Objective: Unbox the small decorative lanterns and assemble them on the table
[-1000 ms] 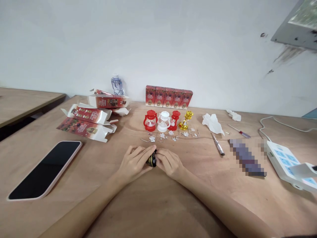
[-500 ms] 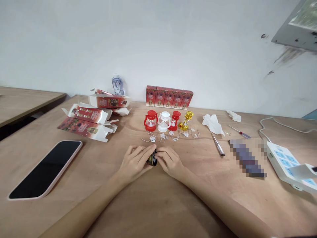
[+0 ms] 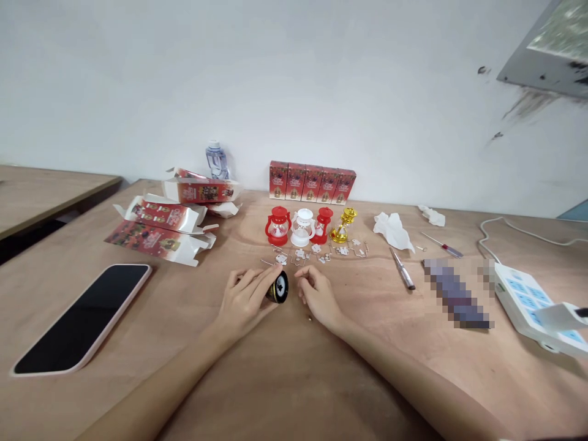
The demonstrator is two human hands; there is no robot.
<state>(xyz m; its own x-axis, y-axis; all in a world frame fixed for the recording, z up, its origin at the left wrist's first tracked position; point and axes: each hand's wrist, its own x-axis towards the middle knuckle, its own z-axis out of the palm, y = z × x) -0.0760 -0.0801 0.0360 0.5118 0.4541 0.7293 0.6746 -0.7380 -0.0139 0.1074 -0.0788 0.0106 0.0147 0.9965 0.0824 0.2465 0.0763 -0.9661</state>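
Near the middle of the bare brown wooden tabletop (image 3: 285, 380), in the head view, the left hand (image 3: 243, 300) is wrapped around a small black rounded object with gold-coloured trim (image 3: 278, 288); its fingers are clamped on the body, hiding most of it, so the far end cannot be seen; the circular end, black-rimmed and pale inside with a dark shape at its centre, is exposed beyond the fingertips.

The object's long axis seems to run roughly crosswise, out of the left grip, its round end turned toward the right hand (image 3: 319, 297) and somewhat toward the viewer; the left hand is the nearer, being in contact, while the right hand is just beside that end with a gap between; its fingers are curled, and whether the tips meet or pinch anything cannot be told.

A tiny shiny speck (image 3: 309, 318) lies on the wood by the right hand; beyond both hands are bent thin silvery wires (image 3: 298, 263), and behind them a red plastic lantern with a clear globe (image 3: 278, 228), a white plastic lantern (image 3: 303, 228) and a shiny gold lantern (image 3: 340, 234).
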